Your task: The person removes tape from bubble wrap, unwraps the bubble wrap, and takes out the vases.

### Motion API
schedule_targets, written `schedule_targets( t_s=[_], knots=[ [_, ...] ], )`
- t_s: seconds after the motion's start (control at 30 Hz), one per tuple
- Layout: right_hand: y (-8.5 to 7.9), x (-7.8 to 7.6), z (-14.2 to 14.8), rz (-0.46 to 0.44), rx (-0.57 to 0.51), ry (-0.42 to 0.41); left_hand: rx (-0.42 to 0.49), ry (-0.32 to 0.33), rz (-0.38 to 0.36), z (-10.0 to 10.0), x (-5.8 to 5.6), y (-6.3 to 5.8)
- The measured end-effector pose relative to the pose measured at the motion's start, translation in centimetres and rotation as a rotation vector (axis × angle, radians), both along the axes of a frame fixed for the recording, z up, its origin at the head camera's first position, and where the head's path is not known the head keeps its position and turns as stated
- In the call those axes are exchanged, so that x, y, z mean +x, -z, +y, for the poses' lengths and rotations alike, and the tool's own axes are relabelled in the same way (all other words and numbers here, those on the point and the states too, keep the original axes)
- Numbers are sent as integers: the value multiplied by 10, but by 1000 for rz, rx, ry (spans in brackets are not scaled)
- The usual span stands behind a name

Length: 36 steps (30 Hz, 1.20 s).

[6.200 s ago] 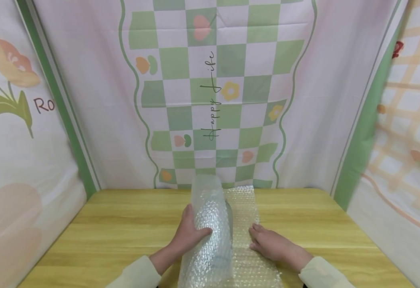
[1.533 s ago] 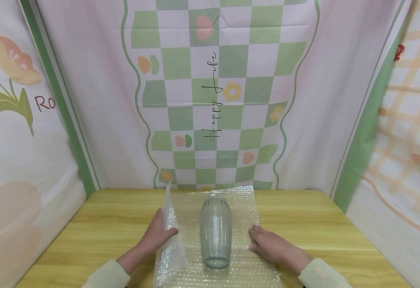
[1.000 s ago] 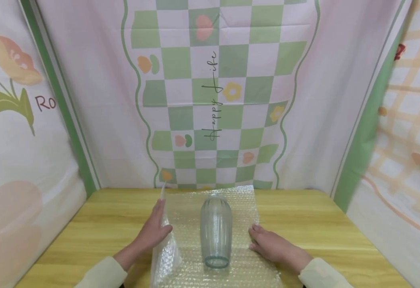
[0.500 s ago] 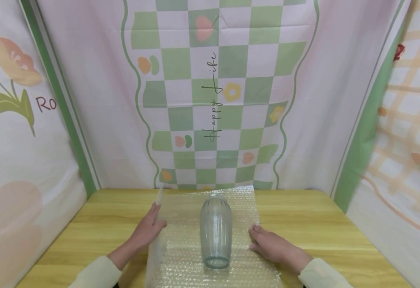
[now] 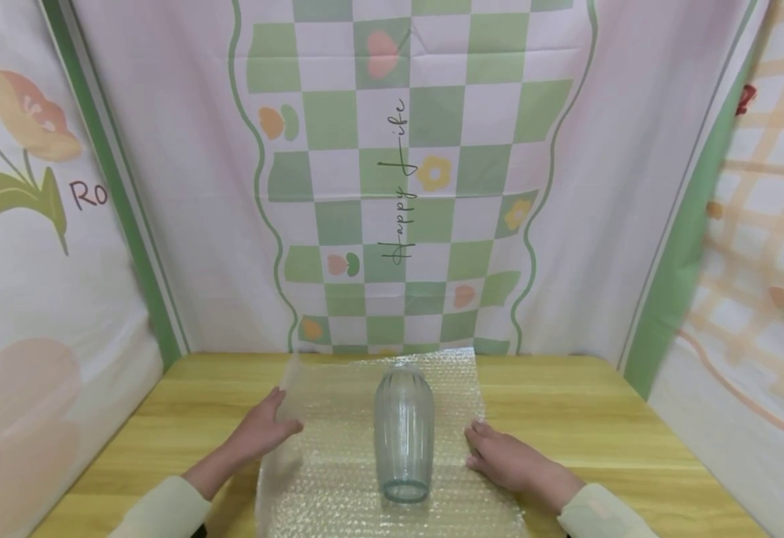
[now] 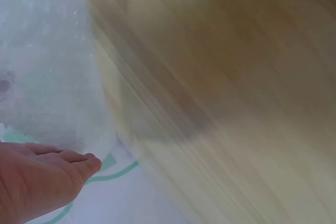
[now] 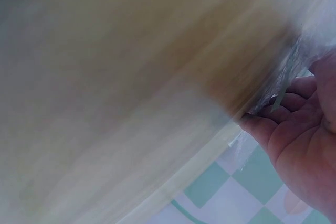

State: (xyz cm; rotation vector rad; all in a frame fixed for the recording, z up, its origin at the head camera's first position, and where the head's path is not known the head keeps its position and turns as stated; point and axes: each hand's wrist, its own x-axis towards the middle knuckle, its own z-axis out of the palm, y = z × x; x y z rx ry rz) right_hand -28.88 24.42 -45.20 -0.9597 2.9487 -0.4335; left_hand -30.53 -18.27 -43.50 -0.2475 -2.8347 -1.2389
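Observation:
A ribbed, clear bluish glass vase (image 5: 404, 430) lies on the bubble wrap (image 5: 338, 471) in the head view, one round end facing me. At the sheet's left edge is my left hand (image 5: 257, 433), thumb spread away from extended fingers. In the left wrist view the fingers of that hand (image 6: 47, 177) overlap the border of the bubble wrap (image 6: 42, 66). My right hand (image 5: 509, 457) rests along the right edge, fingers together. The right wrist view has its palm (image 7: 302, 145) turned up to the camera, fingers beside the wrap's edge (image 7: 294, 64).
The wooden table (image 5: 566, 403) extends to both sides of the sheet. Behind it hangs a checkered curtain (image 5: 392, 187). Printed cloth walls stand at the left (image 5: 22, 299) and right (image 5: 755, 314).
Earlier the left flap of bubble wrap covered the vase. My left hand has drawn it back leftward and down, so the vase is uncovered. My right hand has stayed in place.

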Motion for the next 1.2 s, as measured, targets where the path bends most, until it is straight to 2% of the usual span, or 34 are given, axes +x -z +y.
schedule_targets(
  t_s=[0.33, 0.5, 0.8, 0.97, 1.2],
  knots=[
    [2, 0, 0, -2, 0, 4, -97, 47, 2, -10, 1, 0],
    [2, 0, 0, -2, 1, 10, -118, 77, -23, -15, 2, 1],
    [0, 0, 0, -9, 10, 14, -190, 149, 0, -30, 3, 7],
    [0, 0, 0, -15, 16, 18, -204, 163, -10, -33, 4, 7],
    [-2, 1, -1, -19, 2, 17, -245, 136, -77, -36, 9, 9]
  ],
)
